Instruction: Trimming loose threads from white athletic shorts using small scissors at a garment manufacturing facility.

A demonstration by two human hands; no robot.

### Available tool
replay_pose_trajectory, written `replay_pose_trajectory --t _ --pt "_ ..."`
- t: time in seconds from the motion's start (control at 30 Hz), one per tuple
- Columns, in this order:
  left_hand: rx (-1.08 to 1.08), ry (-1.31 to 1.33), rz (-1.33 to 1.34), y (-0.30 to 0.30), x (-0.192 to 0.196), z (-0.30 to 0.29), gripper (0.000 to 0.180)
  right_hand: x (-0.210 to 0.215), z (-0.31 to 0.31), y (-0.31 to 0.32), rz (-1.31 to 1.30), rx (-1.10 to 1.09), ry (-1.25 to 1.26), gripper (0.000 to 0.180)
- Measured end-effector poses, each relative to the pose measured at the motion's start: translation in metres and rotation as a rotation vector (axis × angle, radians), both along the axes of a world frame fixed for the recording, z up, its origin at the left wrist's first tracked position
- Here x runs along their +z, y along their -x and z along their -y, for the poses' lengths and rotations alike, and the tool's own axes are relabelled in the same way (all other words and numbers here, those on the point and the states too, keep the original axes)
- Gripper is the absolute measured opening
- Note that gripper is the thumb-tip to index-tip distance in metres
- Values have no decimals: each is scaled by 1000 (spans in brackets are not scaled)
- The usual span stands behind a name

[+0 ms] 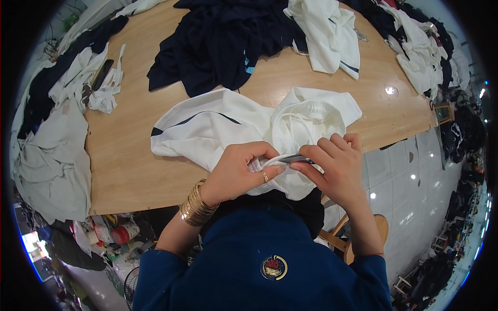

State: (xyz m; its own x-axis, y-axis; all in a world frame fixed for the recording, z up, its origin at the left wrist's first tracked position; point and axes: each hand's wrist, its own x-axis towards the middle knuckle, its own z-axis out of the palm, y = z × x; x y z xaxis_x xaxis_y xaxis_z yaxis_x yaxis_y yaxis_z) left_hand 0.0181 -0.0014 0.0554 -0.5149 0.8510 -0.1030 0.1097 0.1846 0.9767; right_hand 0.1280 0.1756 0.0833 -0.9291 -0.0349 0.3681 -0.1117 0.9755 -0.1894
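Observation:
White shorts [212, 129] with a gathered elastic waistband [306, 111] and a thin navy stripe lie partly on the table in front of me, their waist opening towards me. My left hand [241, 168] is closed on the waistband's near edge, pinching it between thumb and fingers. In my right hand [334, 168] are small metal thread snips [294, 159], their tip against the waistband beside my left thumb. The fingers hide most of the snips' handles.
The wooden table [129, 166] carries a navy cloth pile [218, 44] and another white garment [327, 36] at the far side. White and grey cloth [57, 155] hangs over the left edge. A wooden stool [381, 233] stands on the tiled floor at right.

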Motion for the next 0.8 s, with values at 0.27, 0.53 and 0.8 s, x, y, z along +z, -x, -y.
replay_pose_trajectory --t 0.27,0.53,0.8 --pt "43 -9 16 -2 -2 2 17 -2 -1 -3 29 -129 574 27" --pt "-90 -76 227 1 -13 1 22 -32 9 -3 -24 166 530 47" --pt "-66 -100 454 1 -13 3 22 -22 0 -8 -44 -165 1028 22"
